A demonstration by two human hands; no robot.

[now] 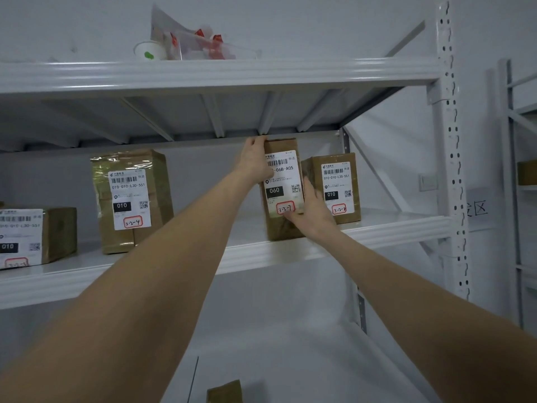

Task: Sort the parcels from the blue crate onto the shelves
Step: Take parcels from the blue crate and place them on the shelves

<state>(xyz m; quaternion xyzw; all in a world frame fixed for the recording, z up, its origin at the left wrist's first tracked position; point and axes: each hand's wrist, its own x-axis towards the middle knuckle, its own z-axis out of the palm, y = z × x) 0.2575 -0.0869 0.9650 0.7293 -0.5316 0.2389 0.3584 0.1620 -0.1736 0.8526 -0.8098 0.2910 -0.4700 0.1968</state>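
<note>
At the six o'clock edge of the view a brown parcel corner is cut off by the frame, lying on a lower shelf board; no label can be made out on it. Two bare forearms are stretched up from seven and five o'clock toward the centre. The left hand is wrapped over the upper left corner of the parcel marked 3-2-7, its fingertips hidden behind the top edge. The right hand is clasped on the same parcel's lower right side, thumb laid at the label's bottom edge. Its fingers are blurred and partly hidden against the parcel marked 3-2-8, which stands just beside at three o'clock. The grasped parcel stands upright on the middle shelf, near the front lip; the first characters of its code are covered by the left hand. At nine o'clock, well apart, the parcel marked 3-2-4 is stood upright, and a further parcel is cropped by the left edge, its red mark only half readable. At twelve o'clock, on the top shelf, a paper cup and crumpled clear packaging are seen only in part above the rim.
</note>
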